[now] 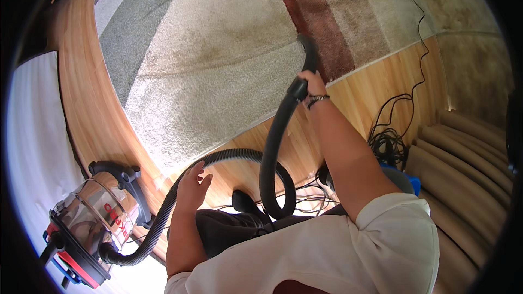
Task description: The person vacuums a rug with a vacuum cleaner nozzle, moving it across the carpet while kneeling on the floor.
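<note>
My right hand (314,83), with a bracelet at the wrist, is wrapped around the black curved handle tube (311,55) at the end of a vacuum hose. The tube's tip is over the striped rug (212,57), by the red stripe; I cannot tell whether it touches the pile. From the handle the black corrugated hose (233,154) loops down past my legs and runs left to a steel drum vacuum cleaner (96,208). My left hand (194,185) is beside the hose, thumb and fingers apart; it may touch the hose lightly.
A brown sofa (457,183) with ribbed cushions stands at the right. Black cable (386,147) lies bundled near it, and more cable is around my foot (244,201). Wood flooring (83,90) borders the rug. White fabric (39,122) covers something at the left.
</note>
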Motion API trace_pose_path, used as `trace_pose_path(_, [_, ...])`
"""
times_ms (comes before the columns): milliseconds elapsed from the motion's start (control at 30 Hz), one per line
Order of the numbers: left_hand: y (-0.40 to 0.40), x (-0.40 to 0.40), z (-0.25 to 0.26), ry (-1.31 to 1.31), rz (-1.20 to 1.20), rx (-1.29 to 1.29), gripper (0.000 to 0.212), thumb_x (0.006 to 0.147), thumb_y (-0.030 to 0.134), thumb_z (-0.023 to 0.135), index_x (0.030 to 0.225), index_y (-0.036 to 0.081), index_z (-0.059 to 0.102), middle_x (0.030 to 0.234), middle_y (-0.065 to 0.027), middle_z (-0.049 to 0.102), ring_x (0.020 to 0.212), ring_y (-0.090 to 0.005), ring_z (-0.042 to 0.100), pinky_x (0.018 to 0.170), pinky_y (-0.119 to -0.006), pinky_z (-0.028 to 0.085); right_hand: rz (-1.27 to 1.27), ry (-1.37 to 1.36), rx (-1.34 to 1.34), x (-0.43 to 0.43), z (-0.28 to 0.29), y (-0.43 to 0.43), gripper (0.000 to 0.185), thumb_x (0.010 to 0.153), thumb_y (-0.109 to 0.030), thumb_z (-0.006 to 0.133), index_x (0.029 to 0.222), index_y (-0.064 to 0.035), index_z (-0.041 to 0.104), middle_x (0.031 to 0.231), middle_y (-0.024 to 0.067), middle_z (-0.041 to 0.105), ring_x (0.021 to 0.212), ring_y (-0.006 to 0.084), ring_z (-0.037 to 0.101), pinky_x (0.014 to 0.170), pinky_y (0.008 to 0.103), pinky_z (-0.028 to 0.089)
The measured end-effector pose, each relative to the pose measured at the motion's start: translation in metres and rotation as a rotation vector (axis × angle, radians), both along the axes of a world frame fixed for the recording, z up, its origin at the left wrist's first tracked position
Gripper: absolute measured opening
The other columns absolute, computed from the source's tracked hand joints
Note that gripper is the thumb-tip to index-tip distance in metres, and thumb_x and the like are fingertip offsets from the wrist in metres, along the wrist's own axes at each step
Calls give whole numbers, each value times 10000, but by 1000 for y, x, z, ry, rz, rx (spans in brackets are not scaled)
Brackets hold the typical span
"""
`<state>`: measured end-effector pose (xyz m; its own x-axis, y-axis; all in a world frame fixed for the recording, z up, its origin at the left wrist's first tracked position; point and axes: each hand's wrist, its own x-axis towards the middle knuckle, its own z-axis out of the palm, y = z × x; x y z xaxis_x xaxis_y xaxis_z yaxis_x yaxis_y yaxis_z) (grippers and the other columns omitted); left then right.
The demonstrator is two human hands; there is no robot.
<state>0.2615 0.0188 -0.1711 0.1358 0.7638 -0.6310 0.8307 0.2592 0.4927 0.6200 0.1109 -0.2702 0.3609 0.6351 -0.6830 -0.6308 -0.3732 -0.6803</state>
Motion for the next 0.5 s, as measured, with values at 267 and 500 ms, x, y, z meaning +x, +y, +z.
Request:
trace_pose_path(267, [-3,-5,-4,28,10,11,443,756,200,615,1157,53,494,979,-139,582,788,-240,582,715,-336,465,584,373,-79,-184,-9,-30,182,631,-178,620,716,-52,521,616,69,526,495,185,517,451,293,430])
trace_pose_path(500, [-5,-15,8,52,22,16,418,764,195,607,1148,69,501,964,-141,585,790,-240,590,716,-336,468,282,-55,16,-163,26,11,407,590,-125,609,906,85,460,749,180,554,574,248,569,505,343,478])
